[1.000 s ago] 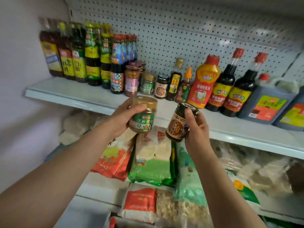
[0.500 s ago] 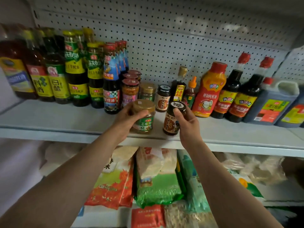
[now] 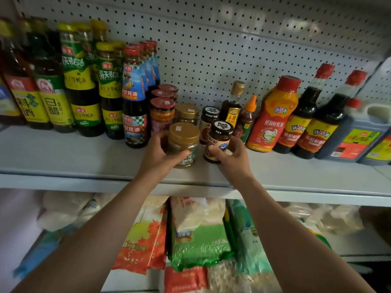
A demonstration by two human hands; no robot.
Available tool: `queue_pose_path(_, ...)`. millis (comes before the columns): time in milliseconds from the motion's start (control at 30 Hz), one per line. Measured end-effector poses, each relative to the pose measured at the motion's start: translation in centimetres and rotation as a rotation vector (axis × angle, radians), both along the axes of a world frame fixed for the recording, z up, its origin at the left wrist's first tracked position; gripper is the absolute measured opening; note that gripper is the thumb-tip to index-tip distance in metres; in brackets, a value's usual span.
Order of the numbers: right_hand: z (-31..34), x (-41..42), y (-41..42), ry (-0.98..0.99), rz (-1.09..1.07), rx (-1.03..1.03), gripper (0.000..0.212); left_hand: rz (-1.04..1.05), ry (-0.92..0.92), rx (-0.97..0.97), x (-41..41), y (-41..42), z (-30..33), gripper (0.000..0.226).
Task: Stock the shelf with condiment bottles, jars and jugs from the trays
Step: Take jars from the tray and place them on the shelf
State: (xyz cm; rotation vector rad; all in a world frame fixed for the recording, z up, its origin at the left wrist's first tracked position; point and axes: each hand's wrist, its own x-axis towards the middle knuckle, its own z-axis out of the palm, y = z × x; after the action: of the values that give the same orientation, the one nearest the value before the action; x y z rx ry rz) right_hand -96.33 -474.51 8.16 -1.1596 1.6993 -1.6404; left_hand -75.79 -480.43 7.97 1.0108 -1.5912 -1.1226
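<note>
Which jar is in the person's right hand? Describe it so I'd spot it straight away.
Find the white shelf before the pegboard wall, then the two hands at its middle. The right hand grips a small dark brown glass jar with a black lid bearing white print; the left-hand neighbour is wider, with a gold lid.

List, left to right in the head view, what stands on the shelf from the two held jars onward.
gold-lidded jar in left hand → black-lidded jar in right hand → orange squeeze bottle → two red-capped dark bottles → jug.
</note>
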Motion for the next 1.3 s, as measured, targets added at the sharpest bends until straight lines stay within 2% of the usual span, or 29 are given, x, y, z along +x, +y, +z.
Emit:
queue_pose_path(167,0.1,0.1,-1.4,0.158,-0.122,0.026,0.064,0.156,-0.122,-0.148,-0.6,-0.2,-0.6,0.072)
queue_pose_path(233,0.2,-0.4,-1.5,0.092,-0.078,0.022,0.052,0.201,-0.115,-0.167,-1.1,-0.2,-0.6,0.07)
queue_pose_path(333,-0.3,-1.1,-1.5,-0.08,0.011,-0.021,0.05,0.268,-0.026,-0.151,-2.0,-0.2,-0.6,0.062)
queue_pose_path(467,-0.5,-1.2,-1.5,-0.077,0.049,-0.05,0.04,0.338,-0.131,-0.177,-2.6,-0.3,-0.9,0.047)
queue_pose_path(567,-0.2,-1.4,-1.5,-0.006,0.048,-0.062,0.033,0.34,-0.23,-0.209,-2.6,-0.6,-1.3,0.059)
queue_pose_path(733,-0.3,-1.2,-1.5,0.007,0.055,-0.041,0.04,0.354,-0.292,-0.182,-2.8,-1.1,-1.7,0.069)
queue_pose_path(1100,0.1,-0.8,-1.4,0.055,0.011,-0.026,0.043,0.416,-0.377,-0.167,-3.6,-1.5,-1.7,0.052)
queue_pose_path(1300,0.0,-0.5,-1.9,0.125,-0.018,-0.008,0.049,0.437,-0.424,-0.178,-3.8,-1.3,-1.5,0.053)
